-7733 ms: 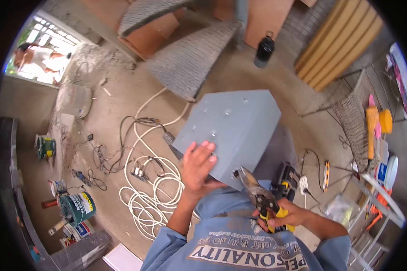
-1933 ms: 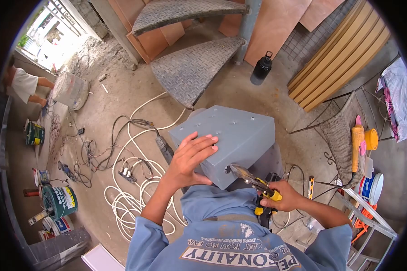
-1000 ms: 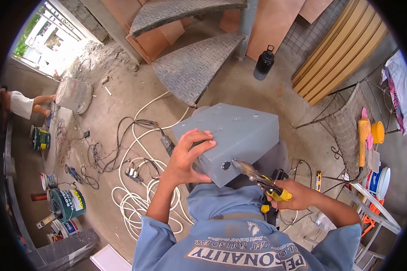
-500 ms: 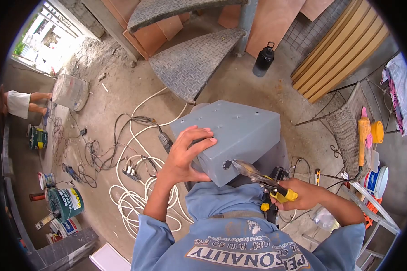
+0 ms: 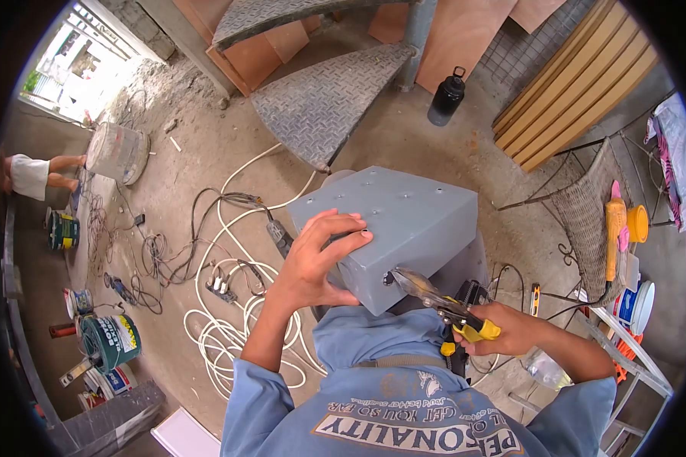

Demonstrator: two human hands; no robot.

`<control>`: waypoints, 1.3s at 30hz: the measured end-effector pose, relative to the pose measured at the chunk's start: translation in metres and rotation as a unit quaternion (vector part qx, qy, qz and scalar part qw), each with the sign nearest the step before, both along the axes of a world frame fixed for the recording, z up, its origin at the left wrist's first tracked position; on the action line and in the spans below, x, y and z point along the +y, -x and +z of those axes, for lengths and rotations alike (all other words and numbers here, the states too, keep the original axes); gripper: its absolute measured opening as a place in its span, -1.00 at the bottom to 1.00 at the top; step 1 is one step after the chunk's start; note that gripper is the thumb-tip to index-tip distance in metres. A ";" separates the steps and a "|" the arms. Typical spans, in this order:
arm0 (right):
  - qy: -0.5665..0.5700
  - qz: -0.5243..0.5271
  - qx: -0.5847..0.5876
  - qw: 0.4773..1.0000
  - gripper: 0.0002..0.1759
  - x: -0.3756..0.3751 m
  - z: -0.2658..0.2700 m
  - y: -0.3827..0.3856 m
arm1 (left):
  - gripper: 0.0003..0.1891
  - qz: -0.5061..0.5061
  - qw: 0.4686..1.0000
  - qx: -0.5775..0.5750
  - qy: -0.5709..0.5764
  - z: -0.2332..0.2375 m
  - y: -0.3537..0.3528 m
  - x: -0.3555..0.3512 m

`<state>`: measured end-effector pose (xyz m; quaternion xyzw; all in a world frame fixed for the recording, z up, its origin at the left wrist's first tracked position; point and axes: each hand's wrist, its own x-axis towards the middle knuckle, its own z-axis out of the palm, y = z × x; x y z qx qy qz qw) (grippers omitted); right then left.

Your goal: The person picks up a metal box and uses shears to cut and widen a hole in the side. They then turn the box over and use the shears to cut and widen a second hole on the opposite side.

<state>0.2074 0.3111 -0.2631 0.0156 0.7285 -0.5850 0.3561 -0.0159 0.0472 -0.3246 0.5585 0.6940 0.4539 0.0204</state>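
Note:
A grey metal box (image 5: 411, 221) with several small holes in its top sits tilted in front of my lap. My left hand (image 5: 320, 255) grips its left corner, fingers over the top and thumb against the lower side. In my right hand (image 5: 503, 327) is a pair of tin snips (image 5: 442, 301) with yellow-and-black handles. Their blade tips are right at a ragged dark hole (image 5: 389, 277) in the box's near side. My palm partly hides the handles.
Coiled white cable (image 5: 229, 335) and a power strip (image 5: 221, 289) lie on the floor to the left. Metal spiral steps (image 5: 328, 99) and a black bottle (image 5: 446, 97) stand ahead. On the right is a wicker chair (image 5: 587, 213). A person's legs (image 5: 65, 171) show at far left.
The box has shifted very slightly to the right, with my left hand on it. The snips' tips stay at the hole.

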 end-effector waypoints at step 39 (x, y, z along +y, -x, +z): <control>-0.141 -0.037 0.056 0.988 -0.36 -0.001 -0.027 0.006 | -0.12 -0.009 1.000 0.027 -0.004 -0.001 0.009 -0.001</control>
